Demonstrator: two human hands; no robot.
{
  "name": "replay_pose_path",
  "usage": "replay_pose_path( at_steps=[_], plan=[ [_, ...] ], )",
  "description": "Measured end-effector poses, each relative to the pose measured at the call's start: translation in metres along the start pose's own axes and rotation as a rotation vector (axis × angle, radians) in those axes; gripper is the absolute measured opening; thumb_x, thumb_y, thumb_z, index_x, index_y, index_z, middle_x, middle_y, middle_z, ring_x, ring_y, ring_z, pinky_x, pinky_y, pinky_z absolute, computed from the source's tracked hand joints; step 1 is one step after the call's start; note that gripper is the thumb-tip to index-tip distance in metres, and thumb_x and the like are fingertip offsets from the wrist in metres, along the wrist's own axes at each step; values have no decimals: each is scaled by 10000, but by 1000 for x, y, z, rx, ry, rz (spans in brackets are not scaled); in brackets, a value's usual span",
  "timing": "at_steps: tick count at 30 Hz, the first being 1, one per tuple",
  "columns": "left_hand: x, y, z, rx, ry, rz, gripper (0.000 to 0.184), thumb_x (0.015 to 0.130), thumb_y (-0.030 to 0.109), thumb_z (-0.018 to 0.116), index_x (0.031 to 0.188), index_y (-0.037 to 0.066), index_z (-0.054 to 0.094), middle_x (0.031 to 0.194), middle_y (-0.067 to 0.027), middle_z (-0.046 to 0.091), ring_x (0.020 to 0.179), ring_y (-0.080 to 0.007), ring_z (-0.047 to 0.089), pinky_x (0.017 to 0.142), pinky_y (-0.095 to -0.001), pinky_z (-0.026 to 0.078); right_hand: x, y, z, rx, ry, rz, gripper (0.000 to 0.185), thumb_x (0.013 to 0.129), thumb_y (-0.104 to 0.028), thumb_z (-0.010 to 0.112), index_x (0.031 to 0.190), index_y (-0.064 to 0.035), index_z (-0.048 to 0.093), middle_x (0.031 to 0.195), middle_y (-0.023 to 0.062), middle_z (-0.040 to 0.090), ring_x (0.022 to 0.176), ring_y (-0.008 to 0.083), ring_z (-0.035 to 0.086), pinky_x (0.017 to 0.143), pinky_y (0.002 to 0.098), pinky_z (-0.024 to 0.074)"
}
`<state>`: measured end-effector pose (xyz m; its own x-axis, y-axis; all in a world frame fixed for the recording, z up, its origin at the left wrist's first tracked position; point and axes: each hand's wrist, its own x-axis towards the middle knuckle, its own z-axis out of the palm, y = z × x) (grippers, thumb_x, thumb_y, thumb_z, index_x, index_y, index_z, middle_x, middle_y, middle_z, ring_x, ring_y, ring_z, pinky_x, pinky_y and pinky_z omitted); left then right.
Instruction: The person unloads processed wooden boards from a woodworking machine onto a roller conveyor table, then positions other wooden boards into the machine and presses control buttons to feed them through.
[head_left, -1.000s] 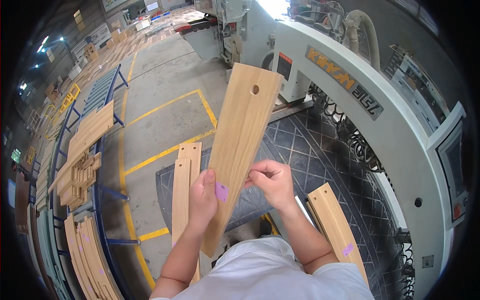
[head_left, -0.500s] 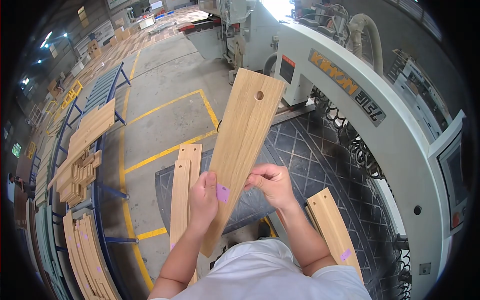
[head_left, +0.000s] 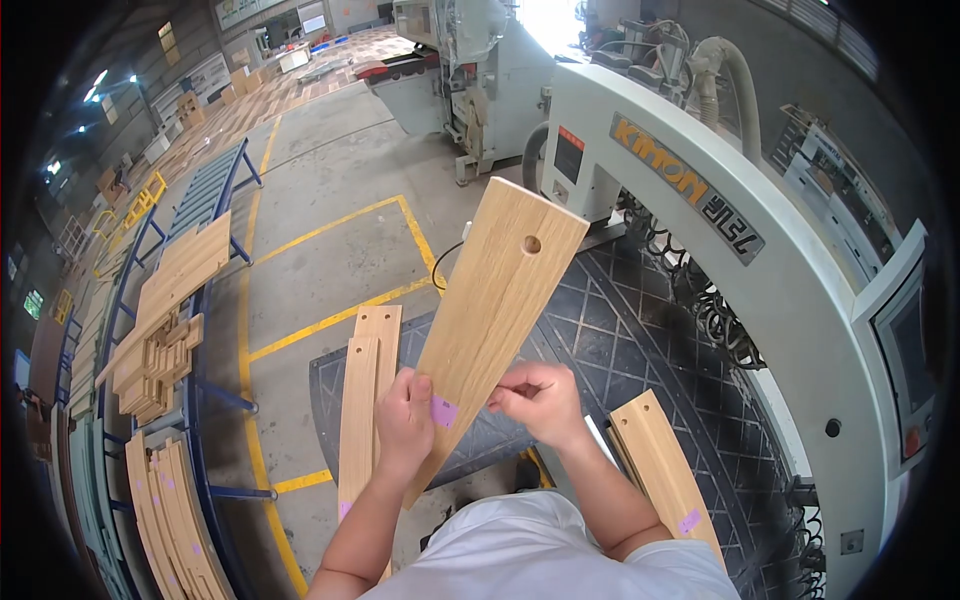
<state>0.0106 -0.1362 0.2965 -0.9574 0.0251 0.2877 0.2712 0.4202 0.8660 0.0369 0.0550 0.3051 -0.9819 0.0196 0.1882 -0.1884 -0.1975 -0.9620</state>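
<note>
A long, pale wooden board (head_left: 497,290) with one round hole near its far end is held up in front of me, tilted away. My left hand (head_left: 406,425) grips its left edge, the thumb lying on the top face next to a purple sticker (head_left: 444,411). At the board's right edge, my right hand (head_left: 540,402) is closed with thumb and fingers pinched together. Whether those fingertips grip the edge or something small is hidden.
Wooden boards (head_left: 360,400) stand below at left, and another stickered board (head_left: 665,470) at right. A large machine (head_left: 800,260) with coiled hoses curves along the right. Roller racks (head_left: 205,190) hold stacked wooden parts (head_left: 160,365) on the left. Yellow lines (head_left: 330,322) mark the floor.
The held board's far end has come down and slightly right in view. Both hands keep their places on it, the right still pinched at the edge.
</note>
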Motion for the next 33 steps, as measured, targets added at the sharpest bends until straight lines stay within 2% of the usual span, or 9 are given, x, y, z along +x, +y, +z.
replay_pose_path(
  at_steps=[3,5,15,18,20,24,27,29,33],
  plan=[
    [-2,-2,3,-6,20,61,548,979,517,420,744,25,470,594,-147,451,542,-305,483,520,-398,369,-5,-10,4,-157,37,-19,59,811,34,657,847,80,670,807,133,690,747,181,685,656,281,570],
    [-3,0,6,-17,62,88,553,980,525,406,750,28,478,590,-142,442,537,-302,491,512,-397,364,-7,-20,10,-294,129,-68,47,767,20,670,791,60,664,733,101,681,685,135,669,620,247,544],
    [-6,1,20,-58,79,170,567,977,537,403,752,21,476,574,-136,427,510,-302,485,487,-388,352,-17,-23,16,-445,313,-165,82,721,-29,698,729,25,637,682,89,676,631,119,664,571,256,525],
    [-5,-11,22,-88,61,187,579,972,549,401,767,16,494,580,-133,440,507,-293,496,488,-378,357,-20,-11,11,-285,281,-192,63,760,-25,670,745,21,629,677,74,671,621,117,656,571,252,526],
    [-5,-14,22,-128,-46,149,705,955,627,342,986,-28,601,648,-13,542,591,-99,526,522,-267,401,-24,-7,8,-25,182,-104,22,821,12,594,809,23,608,709,72,665,628,131,650,584,262,537],
    [-10,-14,23,-241,-107,79,741,940,653,343,1017,-35,606,687,-16,557,618,-88,530,537,-251,403,-29,-9,-3,135,79,-80,68,897,46,490,934,17,540,814,122,657,702,190,661,617,316,559],
    [-10,-15,26,-225,-133,80,736,939,651,356,1014,-38,606,717,-18,559,657,-84,529,563,-248,408,-32,-8,-9,151,63,-52,52,939,-45,526,930,5,512,829,124,653,702,193,659,623,318,562],
    [-10,-12,32,-247,-34,179,598,959,564,430,811,-1,559,601,-72,494,550,-138,487,510,-313,382,-33,-7,-10,175,104,-209,120,941,-101,582,978,5,539,877,107,657,733,173,653,660,307,549],
    [-12,-11,34,-224,-61,171,593,952,562,453,787,3,560,597,-79,483,559,-138,485,517,-310,383,-37,-14,-11,351,97,-249,171,882,-91,677,989,7,585,908,72,659,761,146,643,695,299,529]
  ],
)
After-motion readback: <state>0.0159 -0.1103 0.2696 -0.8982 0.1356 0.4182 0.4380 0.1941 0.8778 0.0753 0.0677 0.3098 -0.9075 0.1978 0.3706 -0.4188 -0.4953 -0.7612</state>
